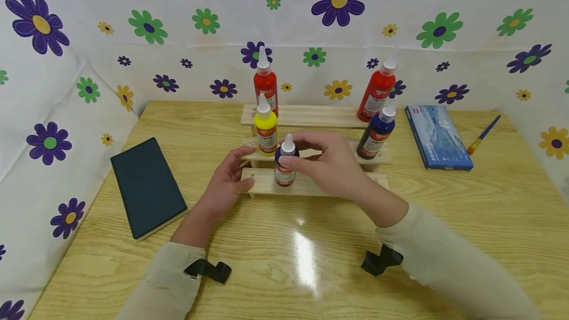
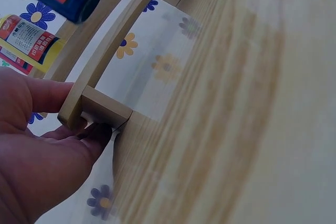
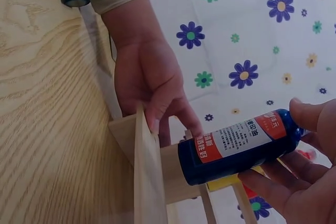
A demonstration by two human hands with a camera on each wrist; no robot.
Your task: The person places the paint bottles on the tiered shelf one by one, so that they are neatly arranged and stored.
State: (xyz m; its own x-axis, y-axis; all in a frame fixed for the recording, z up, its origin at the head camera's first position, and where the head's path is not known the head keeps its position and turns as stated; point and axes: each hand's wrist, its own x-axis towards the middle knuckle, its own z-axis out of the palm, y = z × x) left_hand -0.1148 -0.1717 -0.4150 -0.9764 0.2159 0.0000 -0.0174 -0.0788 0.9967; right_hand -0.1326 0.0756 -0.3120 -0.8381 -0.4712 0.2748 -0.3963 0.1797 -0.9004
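Observation:
In the head view my right hand point(image 1: 335, 164) pinches a dark blue paint bottle point(image 1: 285, 176) with a white nozzle between thumb and fingers. The bottle is over the left part of the front shelf point(image 1: 315, 187) of a three-step wooden rack. From the right wrist view, the held bottle's label point(image 3: 241, 136) shows, and its base looks slightly apart from the wood. My left hand point(image 1: 224, 179) grips the rack's left end, thumb on the front shelf; the left wrist view shows that shelf's end point(image 2: 79, 95) in its grasp. Behind stands a yellow bottle point(image 1: 266, 135) on the middle step.
Red bottles stand on the back step, one left point(image 1: 265, 85) and one right point(image 1: 377, 94). Another dark blue bottle point(image 1: 375, 137) is on the middle step's right. A dark notebook point(image 1: 148, 186) lies left; a blue box point(image 1: 439, 137) and a paintbrush point(image 1: 484, 134) lie right.

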